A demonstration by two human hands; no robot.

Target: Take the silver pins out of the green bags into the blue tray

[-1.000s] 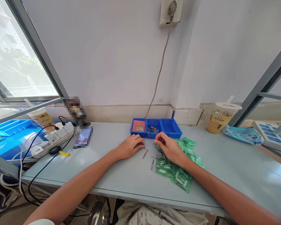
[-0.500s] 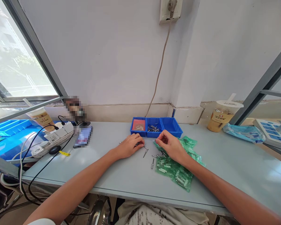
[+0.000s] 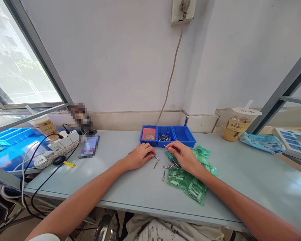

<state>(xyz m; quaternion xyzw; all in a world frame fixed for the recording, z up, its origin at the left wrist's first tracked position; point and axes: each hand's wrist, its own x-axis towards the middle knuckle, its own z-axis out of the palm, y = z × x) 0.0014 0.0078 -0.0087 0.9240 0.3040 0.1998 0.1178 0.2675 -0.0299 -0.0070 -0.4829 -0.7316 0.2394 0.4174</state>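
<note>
My left hand (image 3: 139,156) rests on the table with its fingers curled over several small metal pins (image 3: 156,163), partly hidden under it. One pin pokes out near the fingertips. My right hand (image 3: 183,155) is closed in a pinch on a slim pin (image 3: 166,146), its light tip showing just in front of the blue tray. Beneath the right hand lie green plastic bags (image 3: 187,182) with metal pins in and on them. A single loose pin (image 3: 164,175) lies left of the bags.
Behind the hands stands a blue tray (image 3: 184,136) of three compartments; one holds a red packet (image 3: 148,134), the middle one metal pins. Left are a phone (image 3: 89,146), a power strip (image 3: 56,150) with cables and a drink cup. At right are another cup (image 3: 237,125) and a blue-white packet (image 3: 262,143).
My right hand has turned slightly, and its pinched pin now points up and left in front of the tray. My left hand has stayed in place.
</note>
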